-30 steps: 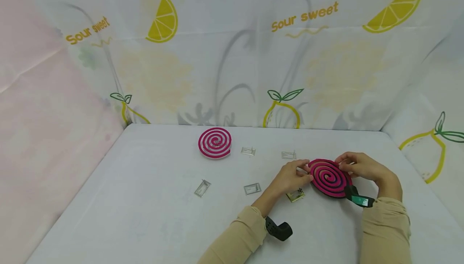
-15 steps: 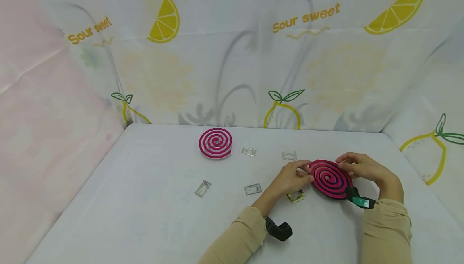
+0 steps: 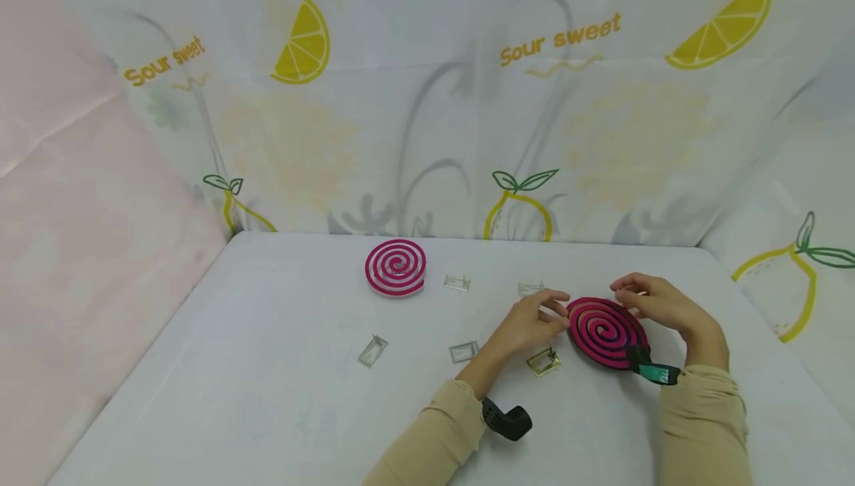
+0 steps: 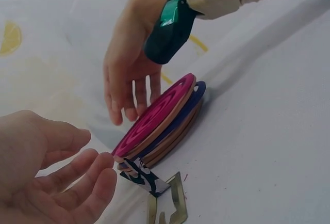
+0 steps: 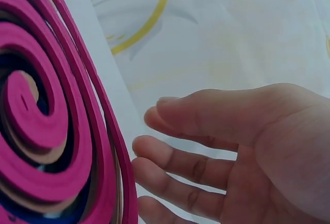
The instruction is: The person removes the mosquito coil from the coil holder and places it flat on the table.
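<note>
A stack of mosquito coils point(image 3: 604, 331) lies on the right of the white table, pink on top. In the left wrist view tan and dark blue coils point(image 4: 188, 108) show beneath the pink one. My left hand point(image 3: 531, 321) is at the stack's left edge, its fingers loosely bent around nothing. My right hand point(image 3: 657, 302) hovers past the far right edge; the right wrist view shows its relaxed fingers point(image 5: 180, 177) beside the pink coil point(image 5: 85, 162). A gold-coloured metal coil stand point(image 3: 553, 358) lies just left of the stack, its raised patterned tab point(image 4: 149, 180) against the rim.
Another pink coil point(image 3: 395, 293) sits at the back, over something metallic. Several thin silver metal stands, such as one left of my forearm point(image 3: 462, 353) and one at the front left point(image 3: 372, 351), lie spread on the table point(image 3: 234, 367). A printed lemon cloth point(image 3: 414, 100) hangs behind.
Both hands have let go of the stack's edges. My right hand has drawn slightly up and away, and my left has eased back a little. The stack stays in place.
</note>
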The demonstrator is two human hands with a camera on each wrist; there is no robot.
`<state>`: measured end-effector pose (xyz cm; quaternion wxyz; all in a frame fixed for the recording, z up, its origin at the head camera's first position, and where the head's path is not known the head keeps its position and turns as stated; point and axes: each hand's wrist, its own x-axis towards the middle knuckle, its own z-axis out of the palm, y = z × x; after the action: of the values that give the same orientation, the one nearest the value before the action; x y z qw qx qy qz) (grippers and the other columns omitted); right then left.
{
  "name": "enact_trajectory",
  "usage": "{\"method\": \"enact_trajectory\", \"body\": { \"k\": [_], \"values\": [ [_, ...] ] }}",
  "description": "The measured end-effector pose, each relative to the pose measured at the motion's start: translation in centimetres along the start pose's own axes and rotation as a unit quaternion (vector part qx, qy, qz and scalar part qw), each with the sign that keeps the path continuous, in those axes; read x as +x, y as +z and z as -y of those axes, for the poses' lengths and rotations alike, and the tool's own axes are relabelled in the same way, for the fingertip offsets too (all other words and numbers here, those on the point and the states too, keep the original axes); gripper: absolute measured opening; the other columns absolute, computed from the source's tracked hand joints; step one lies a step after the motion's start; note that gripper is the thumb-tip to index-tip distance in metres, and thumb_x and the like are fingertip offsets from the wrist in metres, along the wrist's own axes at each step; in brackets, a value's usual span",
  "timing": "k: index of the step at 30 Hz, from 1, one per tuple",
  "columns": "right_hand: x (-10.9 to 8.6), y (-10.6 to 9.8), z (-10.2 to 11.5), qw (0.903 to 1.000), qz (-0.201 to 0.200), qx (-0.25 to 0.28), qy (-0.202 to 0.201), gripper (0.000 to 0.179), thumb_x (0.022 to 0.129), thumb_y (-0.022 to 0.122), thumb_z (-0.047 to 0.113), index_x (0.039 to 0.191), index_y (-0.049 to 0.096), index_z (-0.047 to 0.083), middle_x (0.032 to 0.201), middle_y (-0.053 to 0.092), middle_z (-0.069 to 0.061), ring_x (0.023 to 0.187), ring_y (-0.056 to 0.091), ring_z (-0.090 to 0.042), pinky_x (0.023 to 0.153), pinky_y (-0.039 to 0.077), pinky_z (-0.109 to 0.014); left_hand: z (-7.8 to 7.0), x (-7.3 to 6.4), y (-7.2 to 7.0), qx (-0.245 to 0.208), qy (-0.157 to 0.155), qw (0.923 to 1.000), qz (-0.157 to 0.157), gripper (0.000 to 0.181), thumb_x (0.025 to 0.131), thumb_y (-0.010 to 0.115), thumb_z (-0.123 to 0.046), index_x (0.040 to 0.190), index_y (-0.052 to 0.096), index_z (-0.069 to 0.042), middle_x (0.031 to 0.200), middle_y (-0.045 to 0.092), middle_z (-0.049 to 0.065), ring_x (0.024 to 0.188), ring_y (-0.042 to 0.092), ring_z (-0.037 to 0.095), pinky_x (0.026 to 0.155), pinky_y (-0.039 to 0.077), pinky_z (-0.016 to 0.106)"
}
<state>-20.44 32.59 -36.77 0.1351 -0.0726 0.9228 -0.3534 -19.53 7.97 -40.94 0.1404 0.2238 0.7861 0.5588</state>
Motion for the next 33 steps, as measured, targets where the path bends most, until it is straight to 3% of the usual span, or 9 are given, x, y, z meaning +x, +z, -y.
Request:
{"method": "enact_trajectory", "body": {
  "k": [6,13,19,26,33],
  "values": [
    [0.2,0.5,1.1,0.9995,-0.02,0.009,-0.023,0.04,0.099,0.046,0.025,0.126,0.049,-0.005,0.123,0.054,-0.028,0.104,0.059,-0.029,0.074,0.052,-0.026,0.7,-0.1,-0.9,0.007,0.016,0.9998,-0.008,0.034,0.092,0.059,-0.012,0.126,0.057,-0.009,0.108,0.067,0.007,0.09,0.065,0.009,0.07,0.05,0.014],
    [0.9,1.5,3.1,0.9979,-0.026,0.013,-0.057,0.038,0.099,0.047,0.024,0.125,0.05,-0.003,0.125,0.054,-0.026,0.109,0.057,-0.035,0.08,0.053,-0.032,0.6,-0.4,-2.5,0.006,0.019,0.9996,-0.019,0.033,0.093,0.058,-0.014,0.125,0.058,-0.01,0.107,0.066,0.006,0.088,0.063,0.007,0.07,0.049,0.014],
    [1.9,2.7,5.4,0.9944,-0.039,-0.009,-0.098,0.032,0.098,0.049,0.022,0.12,0.055,0.0,0.118,0.059,-0.021,0.106,0.057,-0.031,0.082,0.047,-0.034,0.9,-0.7,-4.6,0.013,0.025,0.9987,-0.042,0.032,0.092,0.058,-0.015,0.124,0.058,-0.01,0.107,0.066,0.004,0.091,0.063,0.011,0.071,0.049,0.017],
    [2.8,4.2,6.8,0.992,-0.048,-0.016,-0.115,0.028,0.097,0.051,0.018,0.119,0.055,0.001,0.116,0.06,-0.019,0.105,0.057,-0.032,0.08,0.047,-0.034,1.3,-1.1,-7.4,0.026,0.03,0.9972,-0.063,0.032,0.092,0.058,-0.011,0.124,0.059,-0.009,0.108,0.065,0.008,0.095,0.064,0.02,0.074,0.049,0.022],
    [3.3,5.5,7.7,0.9906,-0.051,-0.007,-0.127,0.027,0.097,0.051,0.017,0.118,0.055,0.002,0.116,0.06,-0.018,0.103,0.057,-0.03,0.078,0.048,-0.033,1.6,-1.5,-10.2,0.035,0.028,0.9959,-0.078,0.03,0.092,0.058,-0.012,0.123,0.059,-0.012,0.109,0.064,0.007,0.095,0.064,0.019,0.072,0.049,0.021]
  ]
}}
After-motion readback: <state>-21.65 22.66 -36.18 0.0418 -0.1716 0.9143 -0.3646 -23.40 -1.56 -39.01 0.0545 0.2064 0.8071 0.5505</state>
